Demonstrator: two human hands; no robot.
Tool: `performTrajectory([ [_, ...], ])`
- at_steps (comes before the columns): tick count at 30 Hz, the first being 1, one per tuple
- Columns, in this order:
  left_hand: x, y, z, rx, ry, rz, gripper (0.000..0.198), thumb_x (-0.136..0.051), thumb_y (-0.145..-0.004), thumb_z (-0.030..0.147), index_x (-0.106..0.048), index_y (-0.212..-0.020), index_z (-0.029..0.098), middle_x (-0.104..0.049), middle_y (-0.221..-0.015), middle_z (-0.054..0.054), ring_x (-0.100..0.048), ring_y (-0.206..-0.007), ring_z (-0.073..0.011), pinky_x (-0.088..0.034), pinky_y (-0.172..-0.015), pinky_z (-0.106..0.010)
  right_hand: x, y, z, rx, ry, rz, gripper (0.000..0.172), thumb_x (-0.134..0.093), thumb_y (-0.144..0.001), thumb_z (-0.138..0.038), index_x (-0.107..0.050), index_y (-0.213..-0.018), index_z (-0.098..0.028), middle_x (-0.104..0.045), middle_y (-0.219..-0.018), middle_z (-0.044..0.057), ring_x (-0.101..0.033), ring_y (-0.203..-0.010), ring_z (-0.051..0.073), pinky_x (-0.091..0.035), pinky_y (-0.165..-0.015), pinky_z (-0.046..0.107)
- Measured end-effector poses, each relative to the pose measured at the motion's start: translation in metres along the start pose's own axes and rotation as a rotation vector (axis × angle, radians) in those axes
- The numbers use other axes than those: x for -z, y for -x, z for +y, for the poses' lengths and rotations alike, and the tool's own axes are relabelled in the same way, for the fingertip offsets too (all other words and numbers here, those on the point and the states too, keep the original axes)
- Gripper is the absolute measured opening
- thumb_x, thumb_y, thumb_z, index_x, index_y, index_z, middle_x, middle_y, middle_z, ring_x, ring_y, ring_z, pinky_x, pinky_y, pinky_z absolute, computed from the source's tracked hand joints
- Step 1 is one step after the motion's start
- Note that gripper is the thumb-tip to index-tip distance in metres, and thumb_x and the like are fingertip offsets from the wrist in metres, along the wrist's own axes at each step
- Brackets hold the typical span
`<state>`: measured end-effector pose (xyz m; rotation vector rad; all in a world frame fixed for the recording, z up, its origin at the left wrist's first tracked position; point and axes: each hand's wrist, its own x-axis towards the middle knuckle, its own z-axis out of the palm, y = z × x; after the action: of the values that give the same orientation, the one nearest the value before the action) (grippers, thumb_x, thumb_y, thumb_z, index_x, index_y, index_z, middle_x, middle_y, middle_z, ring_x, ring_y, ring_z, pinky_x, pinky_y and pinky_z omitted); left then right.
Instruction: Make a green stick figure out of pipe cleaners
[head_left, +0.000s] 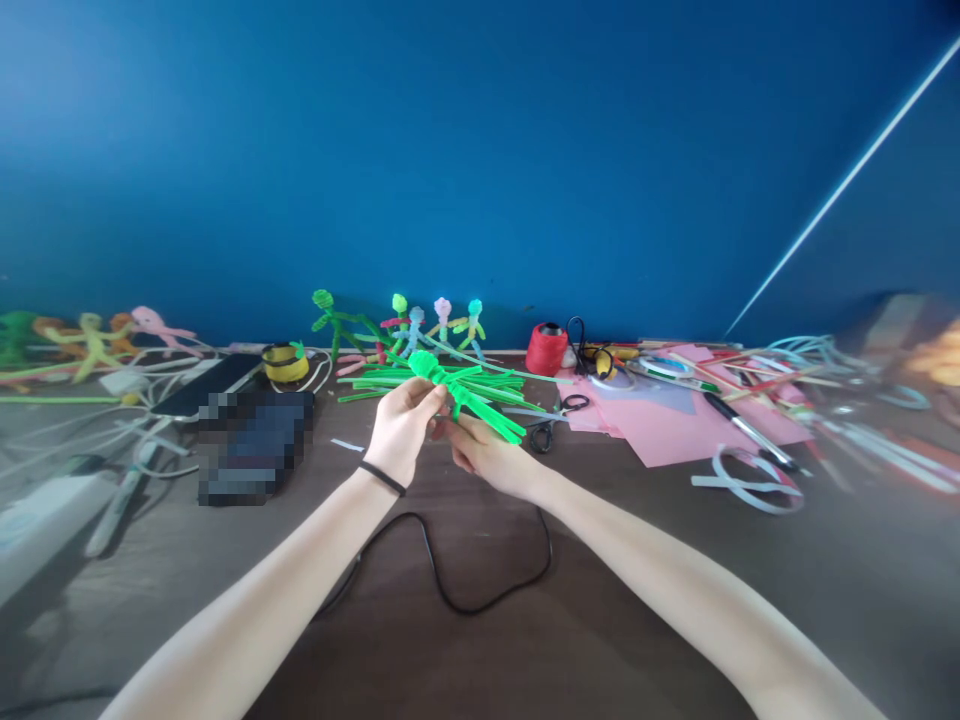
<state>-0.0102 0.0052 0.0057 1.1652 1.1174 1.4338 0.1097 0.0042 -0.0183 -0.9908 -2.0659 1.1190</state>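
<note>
Between my hands is a bright green pipe-cleaner figure (488, 412), with a wound round head at its upper left and long loose stems pointing to the lower right. My left hand (401, 425) pinches it just below the head. The fingers of my right hand (480, 452) are closed under its middle, partly hidden by the stems. Behind the figure lies a pile of green pipe cleaners (367, 383). Several finished pipe-cleaner figures, among them a dark green one (324, 312) and a pink-headed one (443, 318), lean against the blue wall.
A phone (259, 445) and a yellow tape roll (285, 364) lie to the left. Black-handled scissors (541, 436), a red thread spool (547, 350), pink paper (660, 435) and a marker (739, 420) are to the right. A black cable (480, 610) curves across the near table.
</note>
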Motion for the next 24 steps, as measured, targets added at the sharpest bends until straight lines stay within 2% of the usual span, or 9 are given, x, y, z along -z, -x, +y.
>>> performTrajectory([
  [2,0.000,-0.001,0.000,-0.033,-0.076,0.046,0.017,-0.059,-0.063,0.027,-0.047,-0.060,0.015,-0.049,-0.049,0.004,-0.044,-0.041,-0.0070,-0.031,-0.038,-0.019,-0.002,0.001,-0.002,-0.020,0.010,-0.018,0.027,-0.028,-0.087,-0.036,-0.047,-0.087,-0.017,-0.041,-0.052,-0.005,-0.038,-0.046,0.008,-0.032,-0.048,0.021],
  [5,0.002,-0.002,0.001,-0.154,-0.324,0.087,0.012,-0.056,-0.065,0.023,-0.049,-0.058,0.015,-0.052,-0.050,0.003,-0.050,-0.049,-0.0094,-0.038,-0.047,-0.019,-0.002,0.004,-0.002,-0.036,0.067,-0.025,0.021,-0.034,-0.085,-0.034,-0.043,-0.075,-0.018,-0.044,-0.054,-0.003,-0.041,-0.049,0.008,-0.032,-0.050,0.022],
  [9,0.005,-0.001,-0.001,-0.333,-0.658,0.059,0.011,-0.052,-0.069,0.025,-0.054,-0.063,0.016,-0.062,-0.064,0.000,-0.056,-0.060,-0.0128,-0.042,-0.061,-0.022,0.005,0.006,-0.007,-0.014,0.111,-0.030,0.022,-0.040,-0.082,-0.032,-0.039,-0.065,-0.017,-0.044,-0.053,-0.003,-0.040,-0.048,0.009,-0.029,-0.050,0.023],
  [12,0.008,-0.002,-0.004,-0.394,-0.768,0.051,0.011,-0.050,-0.070,0.025,-0.056,-0.066,0.017,-0.065,-0.071,-0.001,-0.057,-0.065,-0.0134,-0.042,-0.065,-0.022,0.016,0.006,-0.012,0.053,0.113,-0.017,0.022,-0.037,-0.083,-0.029,-0.046,-0.068,-0.016,-0.042,-0.051,-0.003,-0.039,-0.048,0.008,-0.028,-0.050,0.022],
  [15,0.010,-0.003,-0.003,-0.400,-0.775,0.052,0.011,-0.050,-0.070,0.023,-0.056,-0.065,0.016,-0.064,-0.068,-0.001,-0.056,-0.064,-0.0130,-0.042,-0.063,-0.022,0.029,0.004,-0.013,0.106,0.127,0.098,0.027,-0.036,-0.084,-0.031,-0.053,-0.073,-0.014,-0.041,-0.052,-0.003,-0.038,-0.050,0.008,-0.028,-0.050,0.021],
  [18,0.010,-0.005,0.002,-0.359,-0.688,0.014,0.010,-0.050,-0.069,0.022,-0.056,-0.066,0.015,-0.062,-0.065,0.000,-0.055,-0.059,-0.0123,-0.042,-0.058,-0.021,0.038,0.000,-0.009,0.102,0.091,0.204,0.028,-0.041,-0.082,-0.035,-0.056,-0.072,-0.014,-0.049,-0.059,-0.002,-0.044,-0.055,0.009,-0.031,-0.054,0.022],
  [21,0.009,-0.006,0.005,-0.266,-0.550,-0.038,0.008,-0.052,-0.068,0.021,-0.055,-0.064,0.014,-0.059,-0.059,0.001,-0.052,-0.053,-0.0109,-0.040,-0.052,-0.021,0.042,-0.003,-0.004,0.100,-0.008,0.241,0.027,-0.045,-0.079,-0.038,-0.055,-0.072,-0.015,-0.055,-0.067,0.000,-0.050,-0.062,0.011,-0.035,-0.059,0.023],
  [24,0.009,-0.008,0.005,-0.195,-0.416,-0.033,0.011,-0.054,-0.067,0.022,-0.051,-0.060,0.014,-0.055,-0.054,0.002,-0.050,-0.049,-0.0096,-0.037,-0.048,-0.021,0.043,-0.004,0.000,0.116,-0.103,0.278,0.023,-0.049,-0.076,-0.038,-0.052,-0.074,-0.015,-0.054,-0.068,0.000,-0.051,-0.065,0.012,-0.037,-0.062,0.024],
])
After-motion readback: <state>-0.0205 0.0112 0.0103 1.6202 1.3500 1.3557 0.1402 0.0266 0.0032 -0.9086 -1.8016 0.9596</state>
